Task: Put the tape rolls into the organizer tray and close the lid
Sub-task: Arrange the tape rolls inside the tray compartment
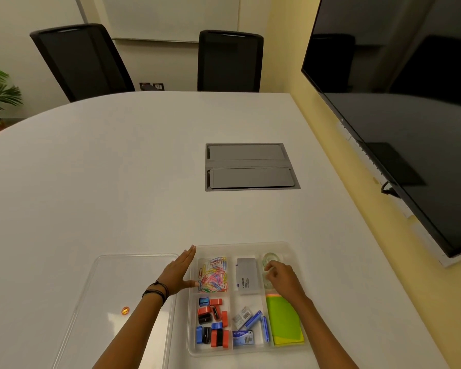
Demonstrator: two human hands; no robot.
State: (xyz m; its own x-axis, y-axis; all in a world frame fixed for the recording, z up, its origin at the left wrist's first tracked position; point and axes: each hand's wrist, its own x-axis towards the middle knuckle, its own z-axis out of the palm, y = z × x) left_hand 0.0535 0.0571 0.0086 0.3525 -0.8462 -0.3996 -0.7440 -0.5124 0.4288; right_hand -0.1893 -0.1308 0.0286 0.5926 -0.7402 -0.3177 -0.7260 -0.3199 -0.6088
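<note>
Fingers of the right hand (280, 278) pinch a clear tape roll (270, 259) in the far-right compartment of the clear plastic organizer tray (194, 344); left hand (180, 272), spread flat, touches the tray's left wall, clear lid (112, 283) beside it.

Right hand (282, 279) over tape roll (270, 259) in organizer tray (290, 249), left hand (180, 272) bracing

You face a white table (117, 169), two black chairs (83, 59) beyond, a dark wall screen (399, 102) right.
</note>
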